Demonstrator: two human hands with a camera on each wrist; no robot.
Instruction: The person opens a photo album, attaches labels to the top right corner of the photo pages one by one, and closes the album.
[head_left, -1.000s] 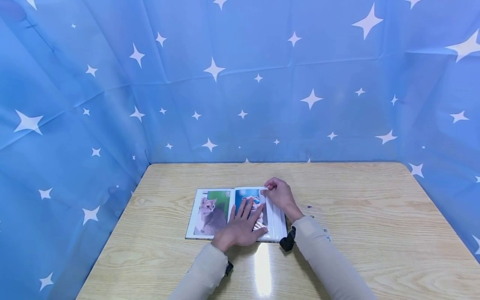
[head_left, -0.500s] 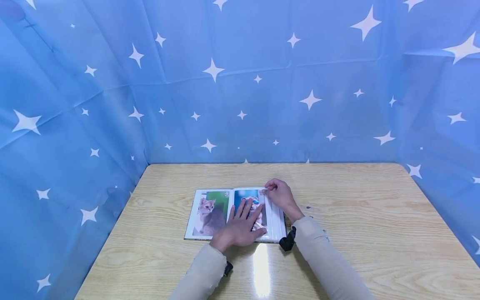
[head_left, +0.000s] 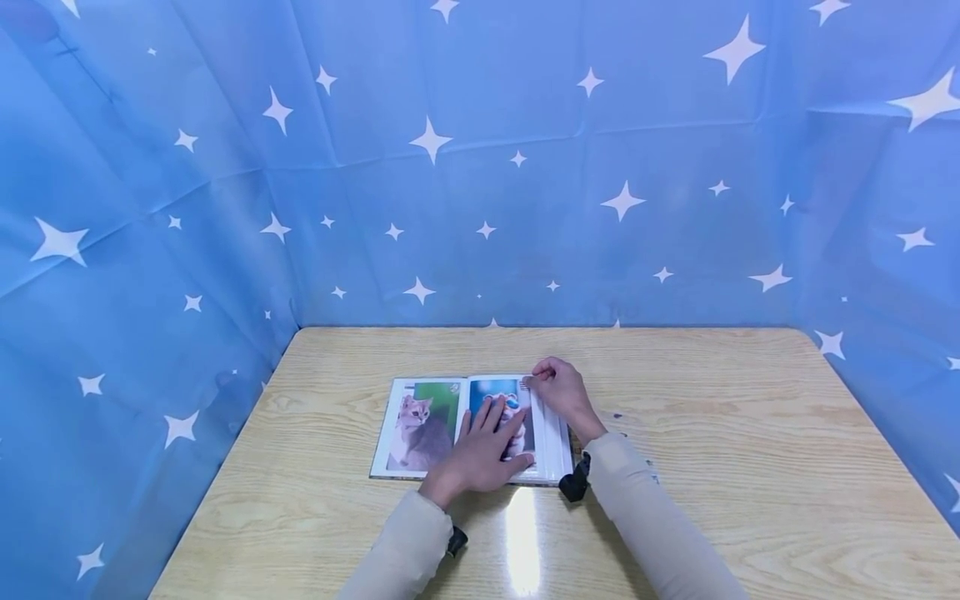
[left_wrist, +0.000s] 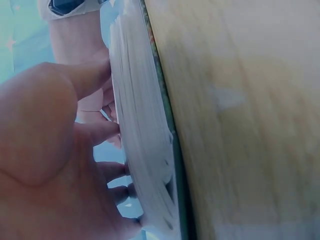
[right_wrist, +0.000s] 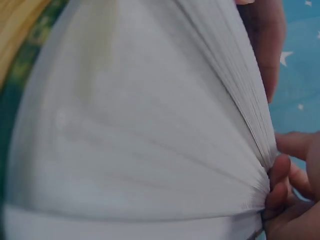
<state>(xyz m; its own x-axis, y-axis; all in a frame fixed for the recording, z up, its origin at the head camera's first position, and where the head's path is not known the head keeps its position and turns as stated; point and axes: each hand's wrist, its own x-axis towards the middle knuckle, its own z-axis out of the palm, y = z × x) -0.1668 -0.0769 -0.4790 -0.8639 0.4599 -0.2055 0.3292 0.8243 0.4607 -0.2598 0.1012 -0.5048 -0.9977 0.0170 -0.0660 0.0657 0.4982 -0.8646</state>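
A photo album (head_left: 557, 450) lies spread on the table, its left page showing a cat photo (head_left: 426, 437). On the right page is a photo of an animal with blue over its eyes (head_left: 491, 387). My left hand (head_left: 480, 457) rests across that photo, fingers straight and spread, covering part of it. My right hand (head_left: 562, 392) pinches page edges at the upper right corner. In the right wrist view, the thumb and fingers of my right hand (right_wrist: 295, 190) gather the white pages (right_wrist: 125, 125), which fan out. The left wrist view shows the thick page stack (left_wrist: 140, 115) side-on.
The album sits on a light wooden table (head_left: 712, 433). Blue star-patterned cloth (head_left: 525, 192) hangs behind it and at both sides. Small dark and bluish marks (head_left: 617, 415) lie on the wood beside the right forearm.
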